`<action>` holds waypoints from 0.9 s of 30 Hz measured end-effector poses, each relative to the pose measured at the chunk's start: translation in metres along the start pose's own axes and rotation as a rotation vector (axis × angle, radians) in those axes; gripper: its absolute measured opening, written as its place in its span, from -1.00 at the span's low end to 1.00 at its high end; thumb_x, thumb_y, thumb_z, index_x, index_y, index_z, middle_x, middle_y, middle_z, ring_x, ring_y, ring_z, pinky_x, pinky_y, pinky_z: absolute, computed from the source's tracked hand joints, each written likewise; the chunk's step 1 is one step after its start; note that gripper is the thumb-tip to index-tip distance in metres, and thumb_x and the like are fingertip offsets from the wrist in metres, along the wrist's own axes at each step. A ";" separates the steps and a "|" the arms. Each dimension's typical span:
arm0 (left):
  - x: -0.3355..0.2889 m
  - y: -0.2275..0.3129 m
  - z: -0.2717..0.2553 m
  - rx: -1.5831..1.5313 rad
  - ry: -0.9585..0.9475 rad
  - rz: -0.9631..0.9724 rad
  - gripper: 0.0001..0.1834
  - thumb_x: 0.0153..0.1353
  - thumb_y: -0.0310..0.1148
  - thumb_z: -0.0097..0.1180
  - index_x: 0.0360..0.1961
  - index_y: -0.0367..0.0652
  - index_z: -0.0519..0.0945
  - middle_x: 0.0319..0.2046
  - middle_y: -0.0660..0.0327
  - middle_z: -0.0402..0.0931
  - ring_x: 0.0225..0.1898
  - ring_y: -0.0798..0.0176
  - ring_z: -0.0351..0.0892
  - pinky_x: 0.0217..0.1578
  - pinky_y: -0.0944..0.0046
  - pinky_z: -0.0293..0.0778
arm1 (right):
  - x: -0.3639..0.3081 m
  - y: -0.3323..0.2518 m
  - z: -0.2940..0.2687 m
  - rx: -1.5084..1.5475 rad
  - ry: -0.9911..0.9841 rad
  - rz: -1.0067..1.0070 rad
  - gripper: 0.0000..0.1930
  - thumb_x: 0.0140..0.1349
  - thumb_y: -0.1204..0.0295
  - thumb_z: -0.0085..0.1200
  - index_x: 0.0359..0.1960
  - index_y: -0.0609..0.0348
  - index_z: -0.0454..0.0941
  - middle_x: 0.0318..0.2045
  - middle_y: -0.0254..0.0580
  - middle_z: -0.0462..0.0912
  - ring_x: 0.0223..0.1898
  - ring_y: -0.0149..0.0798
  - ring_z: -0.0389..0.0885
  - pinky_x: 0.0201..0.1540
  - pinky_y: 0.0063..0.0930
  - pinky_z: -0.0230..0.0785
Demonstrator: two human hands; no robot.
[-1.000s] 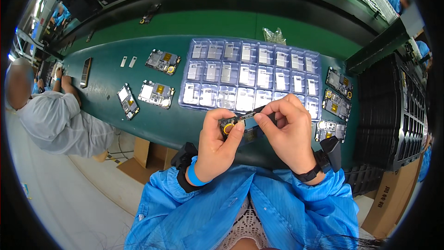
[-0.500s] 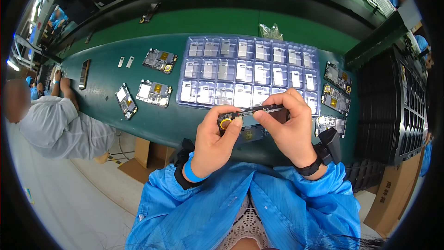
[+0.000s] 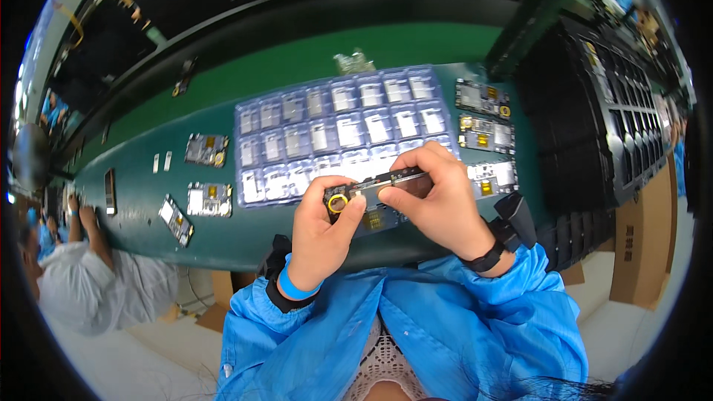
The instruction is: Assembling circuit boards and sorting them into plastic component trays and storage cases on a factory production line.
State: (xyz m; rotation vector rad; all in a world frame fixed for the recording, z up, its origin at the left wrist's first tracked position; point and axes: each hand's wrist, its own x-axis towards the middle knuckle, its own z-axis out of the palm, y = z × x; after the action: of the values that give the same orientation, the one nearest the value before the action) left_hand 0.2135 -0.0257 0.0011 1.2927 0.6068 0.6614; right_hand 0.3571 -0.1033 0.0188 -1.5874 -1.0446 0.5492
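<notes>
Between my two hands is a dark circuit board (image 3: 371, 185), seen at a slant, with a yellow ring at its left end. My left hand (image 3: 321, 226) pinches that end, its thumb pressed on the face beside the ring. Closed round the other end is my right hand (image 3: 443, 200), with its thumb also resting on the face. Just below the held board, another circuit board (image 3: 380, 223) with a yellow patch shows on the bench, partly hidden by my hands. A clear plastic compartment tray (image 3: 236, 150) with flat silvery metal pieces lies beyond my hands.
More circuit boards (image 3: 206, 150) lie left of the tray, and several (image 3: 486, 134) lie on its right. Two small silvery strips (image 3: 156, 163) and a phone-like slab (image 3: 110, 191) are farther left. Stacked black trays (image 3: 572, 119) stand at the right. A person in pale clothing (image 3: 96, 286) sits at left.
The view has turned, so the bench and tray appear farther left and tilted. Both hands keep hold of the same circuit board, which shows slightly more of its face.
</notes>
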 end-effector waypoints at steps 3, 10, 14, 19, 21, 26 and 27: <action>0.011 -0.008 0.013 0.266 0.022 0.067 -0.76 0.10 -0.52 0.06 -0.19 -0.26 0.36 -0.41 0.32 0.35 -0.40 0.50 0.32 -0.37 0.51 0.28 | -0.008 0.007 -0.013 -0.104 0.075 0.007 -0.78 -0.07 0.56 0.19 -0.36 0.31 0.47 -0.37 -0.12 0.41 -0.40 -0.25 0.58 -0.36 -0.51 0.51; 0.005 -0.007 0.033 -0.155 -0.232 -0.026 -0.58 0.20 -0.43 -0.03 0.06 -0.23 0.20 -0.15 0.08 0.41 -0.23 0.31 0.45 -0.24 0.33 0.42 | -0.020 0.007 -0.080 0.018 0.099 -0.014 -0.75 -0.05 0.52 0.22 -0.31 0.29 0.48 -0.30 -0.20 0.44 -0.27 -0.36 0.52 -0.26 -0.54 0.49; 0.007 -0.008 0.019 -0.177 -0.177 0.001 -0.48 0.26 -0.34 -0.11 0.18 -0.20 0.02 -0.06 -0.11 0.36 -0.13 0.12 0.51 -0.12 0.20 0.46 | -0.034 -0.012 -0.199 -0.226 0.757 -0.199 -0.73 -0.14 0.48 0.23 -0.33 0.22 0.52 -0.36 -0.20 0.53 -0.24 -0.32 0.49 -0.13 -0.46 0.34; 0.007 -0.016 0.012 -0.120 -0.076 -0.071 -0.60 0.26 -0.42 -0.13 0.09 -0.22 0.14 -0.11 -0.06 0.40 -0.22 0.15 0.54 -0.20 0.23 0.51 | -0.067 0.026 -0.307 -0.768 1.188 0.159 -0.71 -0.05 0.40 0.11 -0.26 0.25 0.55 -0.31 0.05 0.55 -0.18 -0.03 0.49 -0.08 -0.31 0.31; 0.008 -0.019 0.008 -0.121 -0.064 -0.097 -0.62 0.25 -0.43 -0.13 0.08 -0.22 0.15 -0.13 -0.05 0.41 -0.23 0.16 0.54 -0.21 0.24 0.51 | -0.067 0.039 -0.312 -0.768 1.153 0.226 -0.71 -0.04 0.38 0.10 -0.26 0.25 0.55 -0.32 0.09 0.53 -0.19 -0.01 0.49 -0.08 -0.30 0.31; 0.011 -0.027 -0.026 -0.090 0.092 -0.005 -0.60 0.25 -0.38 -0.09 0.08 -0.20 0.18 -0.12 0.00 0.41 -0.27 0.21 0.52 -0.24 0.28 0.50 | -0.062 0.039 -0.289 -1.173 1.070 0.251 -0.76 0.06 0.37 -0.01 -0.26 0.20 0.53 -0.34 0.14 0.48 -0.23 0.07 0.45 -0.14 -0.17 0.31; 0.010 -0.027 -0.038 -0.077 0.147 0.023 -0.61 0.24 -0.38 -0.09 0.07 -0.21 0.20 -0.13 0.01 0.42 -0.28 0.22 0.53 -0.27 0.30 0.50 | -0.056 0.038 -0.278 -1.265 1.049 0.344 -0.78 0.07 0.35 -0.01 -0.26 0.12 0.53 -0.30 0.06 0.48 -0.17 0.06 0.42 -0.14 -0.14 0.30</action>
State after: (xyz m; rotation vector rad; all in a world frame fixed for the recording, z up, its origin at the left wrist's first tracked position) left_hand 0.1950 0.0028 -0.0326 1.1876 0.6808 0.7962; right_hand 0.5634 -0.2988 0.0538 -2.6587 -0.1920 -0.9152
